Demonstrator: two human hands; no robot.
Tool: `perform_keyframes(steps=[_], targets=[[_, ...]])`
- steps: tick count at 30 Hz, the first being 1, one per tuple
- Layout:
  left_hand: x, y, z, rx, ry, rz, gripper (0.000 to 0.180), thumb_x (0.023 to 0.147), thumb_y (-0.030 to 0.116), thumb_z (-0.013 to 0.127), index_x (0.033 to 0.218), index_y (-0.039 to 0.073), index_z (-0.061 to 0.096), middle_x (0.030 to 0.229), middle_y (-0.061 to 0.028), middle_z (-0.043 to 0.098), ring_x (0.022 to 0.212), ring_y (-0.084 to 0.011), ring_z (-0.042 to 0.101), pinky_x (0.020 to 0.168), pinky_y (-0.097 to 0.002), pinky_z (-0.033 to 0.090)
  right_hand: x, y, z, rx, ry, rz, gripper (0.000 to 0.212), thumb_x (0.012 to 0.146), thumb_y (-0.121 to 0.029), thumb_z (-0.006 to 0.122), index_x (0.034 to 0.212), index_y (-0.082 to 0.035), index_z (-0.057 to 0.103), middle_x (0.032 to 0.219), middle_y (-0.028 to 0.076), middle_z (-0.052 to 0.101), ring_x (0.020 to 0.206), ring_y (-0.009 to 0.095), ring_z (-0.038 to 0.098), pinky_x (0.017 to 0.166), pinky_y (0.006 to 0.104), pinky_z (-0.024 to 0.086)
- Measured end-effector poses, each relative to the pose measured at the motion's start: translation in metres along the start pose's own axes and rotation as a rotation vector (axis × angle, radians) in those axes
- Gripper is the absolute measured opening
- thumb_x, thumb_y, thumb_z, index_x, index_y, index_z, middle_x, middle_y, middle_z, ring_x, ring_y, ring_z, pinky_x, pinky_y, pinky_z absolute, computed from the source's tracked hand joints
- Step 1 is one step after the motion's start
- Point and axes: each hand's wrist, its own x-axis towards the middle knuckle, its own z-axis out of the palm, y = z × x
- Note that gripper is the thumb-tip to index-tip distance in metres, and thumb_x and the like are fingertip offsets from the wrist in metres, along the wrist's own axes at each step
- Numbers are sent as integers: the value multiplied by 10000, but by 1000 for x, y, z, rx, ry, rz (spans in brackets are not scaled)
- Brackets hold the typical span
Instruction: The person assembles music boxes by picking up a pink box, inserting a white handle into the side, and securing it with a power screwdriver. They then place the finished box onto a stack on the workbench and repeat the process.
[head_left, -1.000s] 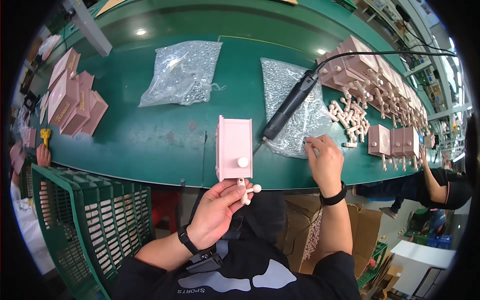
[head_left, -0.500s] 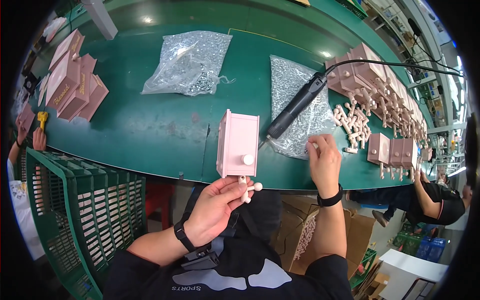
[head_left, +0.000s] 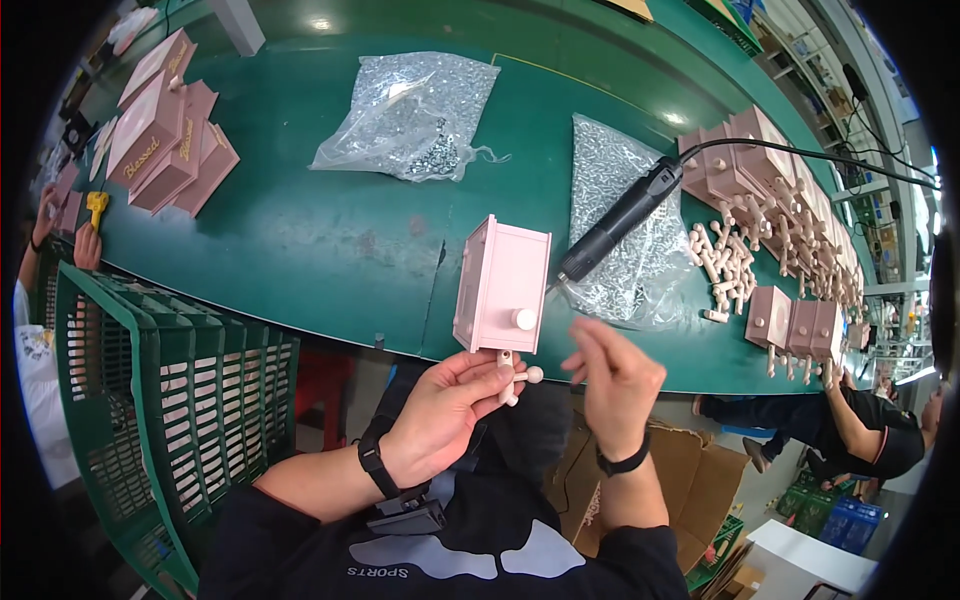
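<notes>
A small pink wooden box (head_left: 505, 285) with a round knob stands on end at the table's front edge. A pale wooden crank handle (head_left: 507, 375) with a hole and a round-ended peg sits at its near end. My left hand (head_left: 445, 405) is closed on this handle, pinching it between thumb and fingers. Right of the box, my right hand (head_left: 615, 385) hangs in the air before the table edge, blurred, its fingers bent together. Anything between those fingertips is too small to make out. A black electric screwdriver (head_left: 620, 220) lies on a clear bag of screws (head_left: 630, 285) behind.
Another clear bag of small metal parts (head_left: 415, 120) lies farther back. Pink boxes (head_left: 165, 140) are stacked at left, with more boxes (head_left: 795, 325) and loose wooden pegs (head_left: 725, 260) at right. A green crate (head_left: 215, 400) stands left of me; an open carton (head_left: 690, 490) is below right.
My right hand has left the screw bag and come nearer to me and toward the box. My left hand keeps its hold on the handle. The whole view has shifted slightly.
</notes>
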Motion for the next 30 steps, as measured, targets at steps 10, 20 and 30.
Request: perform_keyframes(steps=[10, 20, 30], targets=[[3, -2, -8, -53, -42, 11, 223, 953, 61, 637, 1165, -8, 623, 1059, -65, 687, 943, -138, 657, 896, -287, 525, -29, -3, 28, 192, -119, 110, 103, 814, 10, 765, 894, 15, 700, 833, 54, 620, 664, 109, 627, 575, 240, 471], [3, -2, -11, -88, -51, 5, 221, 946, 42, 637, 1164, 6, 620, 1041, -55, 686, 916, -134, 650, 883, -287, 525, -24, -5, 31, 682, -233, 513, 62, 862, 63, 710, 840, 54, 653, 866, 42, 586, 698, 104, 629, 611, 225, 490], [4, -4, -11, -89, -48, 11, 243, 944, 44, 641, 1182, 7, 612, 1069, -53, 684, 940, -126, 645, 892, -282, 519, -23, -8, 34, 518, -232, 479, 91, 844, 26, 748, 814, 34, 662, 836, 19, 579, 699, 66, 610, 572, 201, 444]])
